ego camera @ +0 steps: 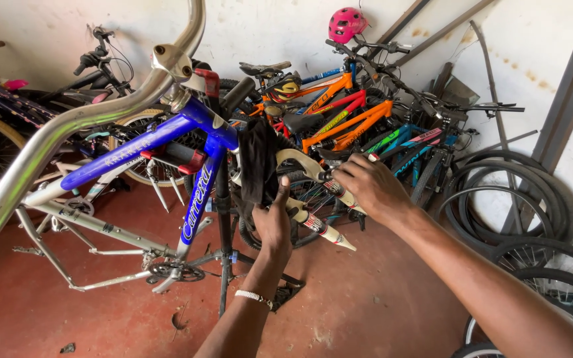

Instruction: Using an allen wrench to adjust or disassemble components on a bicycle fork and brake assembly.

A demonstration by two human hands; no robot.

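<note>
A blue bicycle frame (pixel 167 142) is clamped on a black repair stand (pixel 223 225), with silver handlebars (pixel 67 122) running toward me at the left. My left hand (pixel 272 222) presses a black cloth (pixel 258 162) against the front of the frame, near the white suspension fork (pixel 323 229). My right hand (pixel 369 185) grips the upper part of that fork's leg. A beaded bracelet sits on my left wrist.
Several bicycles, orange, blue and red, lean against the white wall behind, with a pink helmet (pixel 346 23) on top. Loose tyres and rims (pixel 518 205) stack at the right wall. A bare silver frame (pixel 87 225) lies on the red floor at left.
</note>
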